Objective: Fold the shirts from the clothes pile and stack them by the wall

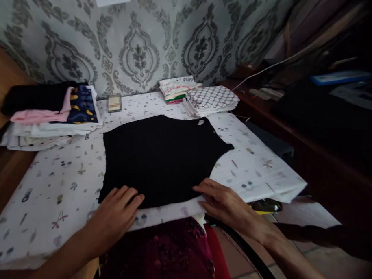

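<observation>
A black sleeveless garment (157, 155) lies spread flat on a white patterned cloth (73, 209) that covers the table. Its neckline, with a small pale label, points to the right. My left hand (118, 210) rests on the near left edge of the garment, fingers spread a little. At the near right edge, my right hand (220, 201) touches the fabric with its fingertips, the thumb and fingers apart.
Folded clothes (52, 114) are stacked at the back left. Two smaller folded piles, one colourful (177, 90) and one checked (211, 100), sit at the back by the patterned wall. Dark furniture (320, 148) stands on the right, with a white cable.
</observation>
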`<state>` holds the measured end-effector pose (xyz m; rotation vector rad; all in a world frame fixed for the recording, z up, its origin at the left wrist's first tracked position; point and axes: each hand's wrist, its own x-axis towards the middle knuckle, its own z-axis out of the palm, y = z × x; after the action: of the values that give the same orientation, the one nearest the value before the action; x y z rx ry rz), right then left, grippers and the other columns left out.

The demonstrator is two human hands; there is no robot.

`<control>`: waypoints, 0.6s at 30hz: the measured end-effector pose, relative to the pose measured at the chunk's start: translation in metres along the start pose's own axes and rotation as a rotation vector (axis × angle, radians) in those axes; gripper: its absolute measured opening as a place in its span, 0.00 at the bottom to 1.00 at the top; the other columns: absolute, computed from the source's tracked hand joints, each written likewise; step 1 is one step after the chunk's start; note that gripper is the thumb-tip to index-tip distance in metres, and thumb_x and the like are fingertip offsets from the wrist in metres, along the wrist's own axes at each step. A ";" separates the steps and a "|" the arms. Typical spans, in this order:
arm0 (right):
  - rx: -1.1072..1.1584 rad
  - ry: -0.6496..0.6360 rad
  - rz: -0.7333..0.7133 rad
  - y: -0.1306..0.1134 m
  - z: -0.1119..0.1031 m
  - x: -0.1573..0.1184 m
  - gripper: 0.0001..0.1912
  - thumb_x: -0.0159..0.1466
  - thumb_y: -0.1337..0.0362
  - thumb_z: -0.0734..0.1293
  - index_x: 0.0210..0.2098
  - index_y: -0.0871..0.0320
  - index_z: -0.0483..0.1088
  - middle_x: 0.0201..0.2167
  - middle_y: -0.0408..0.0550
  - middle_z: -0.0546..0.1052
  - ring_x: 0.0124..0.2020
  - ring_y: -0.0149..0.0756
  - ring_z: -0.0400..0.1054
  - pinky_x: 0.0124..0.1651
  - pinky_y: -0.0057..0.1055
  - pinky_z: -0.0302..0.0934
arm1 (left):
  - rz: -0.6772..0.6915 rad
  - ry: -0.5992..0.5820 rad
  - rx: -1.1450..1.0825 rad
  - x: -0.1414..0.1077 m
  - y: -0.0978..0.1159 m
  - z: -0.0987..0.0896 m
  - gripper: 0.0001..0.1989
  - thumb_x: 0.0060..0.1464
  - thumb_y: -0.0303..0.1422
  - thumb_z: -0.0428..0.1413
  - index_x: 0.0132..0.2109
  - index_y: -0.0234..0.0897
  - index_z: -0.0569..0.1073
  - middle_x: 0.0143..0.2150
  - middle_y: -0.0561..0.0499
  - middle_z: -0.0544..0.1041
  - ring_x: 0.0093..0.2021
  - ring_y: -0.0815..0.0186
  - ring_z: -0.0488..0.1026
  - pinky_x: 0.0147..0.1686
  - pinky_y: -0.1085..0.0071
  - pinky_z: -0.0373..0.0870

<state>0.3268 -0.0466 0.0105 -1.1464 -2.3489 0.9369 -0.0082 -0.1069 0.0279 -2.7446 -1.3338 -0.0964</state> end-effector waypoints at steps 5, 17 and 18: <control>-0.190 0.069 -0.070 -0.003 0.002 0.005 0.13 0.68 0.67 0.59 0.46 0.56 0.73 0.37 0.49 0.73 0.32 0.33 0.71 0.33 0.30 0.67 | -0.130 0.016 0.111 -0.035 -0.026 0.005 0.20 0.60 0.22 0.44 0.56 0.35 0.69 0.47 0.43 0.75 0.46 0.55 0.71 0.42 0.59 0.68; -0.056 0.175 -0.018 -0.008 -0.004 0.008 0.07 0.68 0.64 0.61 0.37 0.55 0.70 0.49 0.54 0.74 0.34 0.33 0.74 0.31 0.28 0.69 | -0.157 0.255 -0.027 -0.054 -0.035 0.005 0.15 0.62 0.22 0.47 0.50 0.38 0.72 0.41 0.48 0.77 0.43 0.60 0.73 0.46 0.61 0.69; -0.024 0.180 0.004 -0.008 -0.005 0.008 0.07 0.68 0.63 0.61 0.38 0.55 0.70 0.50 0.55 0.75 0.33 0.33 0.74 0.30 0.28 0.68 | -0.165 0.256 -0.066 -0.055 -0.036 0.005 0.14 0.62 0.22 0.47 0.50 0.39 0.71 0.42 0.48 0.77 0.43 0.60 0.73 0.47 0.62 0.69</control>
<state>0.3205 -0.0415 0.0196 -1.1928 -2.2197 0.7743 -0.0704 -0.1276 0.0194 -2.5580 -1.5010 -0.4937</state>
